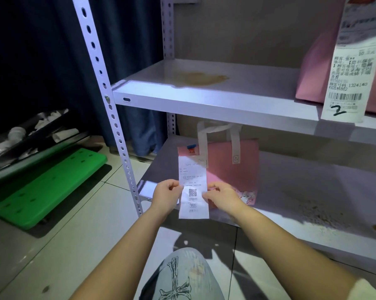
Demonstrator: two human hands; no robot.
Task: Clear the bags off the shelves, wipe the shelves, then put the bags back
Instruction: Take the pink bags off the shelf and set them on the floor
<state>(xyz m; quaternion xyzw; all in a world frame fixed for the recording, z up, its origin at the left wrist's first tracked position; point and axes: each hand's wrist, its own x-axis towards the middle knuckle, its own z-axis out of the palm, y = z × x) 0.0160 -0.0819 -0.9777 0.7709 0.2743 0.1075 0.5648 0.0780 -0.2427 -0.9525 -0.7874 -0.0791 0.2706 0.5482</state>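
Left grip: the left hand [166, 192] pinches the left edge of the receipt [193, 189], thumb and fingers clamped on the paper.
Right grip: the right hand [220, 197] pinches the receipt's right edge, fingers curled and clamped on it.
Receipt: long white slip with a QR code and "366", hanging from the top of the lower pink bag [232, 169].
Lower pink bag: upright on the lower shelf [312, 191], white handles up, at 12 o'clock from the hands.
Lower shelf: brownish stains at 3 o'clock from the bag.
Upper pink bag [312, 79]: on the upper shelf [204, 98], at 2 o'clock from the hands, with a long label [349, 79] marked "2" hanging past the shelf edge.
Upper shelf: yellowish stain at 9 o'clock from that bag.
Floor: a green board [44, 187] lies at 9 o'clock from the hands.
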